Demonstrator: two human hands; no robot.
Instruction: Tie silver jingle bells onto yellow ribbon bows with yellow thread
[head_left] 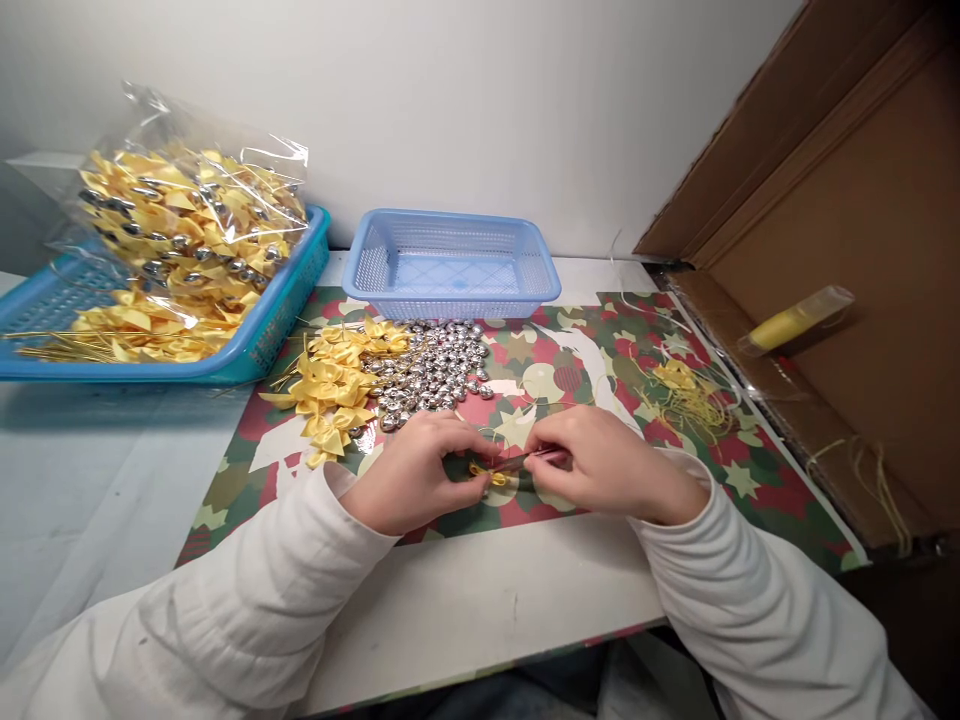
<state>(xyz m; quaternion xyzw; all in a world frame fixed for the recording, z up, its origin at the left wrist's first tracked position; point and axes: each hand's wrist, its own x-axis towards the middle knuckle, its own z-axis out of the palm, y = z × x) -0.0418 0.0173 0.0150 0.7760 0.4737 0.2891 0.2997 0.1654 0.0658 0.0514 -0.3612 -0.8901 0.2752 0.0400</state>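
Note:
My left hand [431,470] is closed, its thumb and forefinger pinching a small yellow ribbon bow [491,476] low over the patterned sheet. In my closed right hand [592,460] is a slim reddish tool [553,455] with a dark metal tip, perhaps small snips; the fingers cover most of it. Its tip points left and meets the bow or its cord. Beyond my left hand lie a pile of yellow ribbon bows [330,390] and a heap of silver bells [442,365].
A blue basket [454,300] stands behind the heap. At left, another blue basket [285,345] holds bows and a clear bag [187,210] of bows with bells. Yellow cord scraps [697,405] lie at right, beside a cardboard wall [847,230] bearing a yellow tube [795,320].

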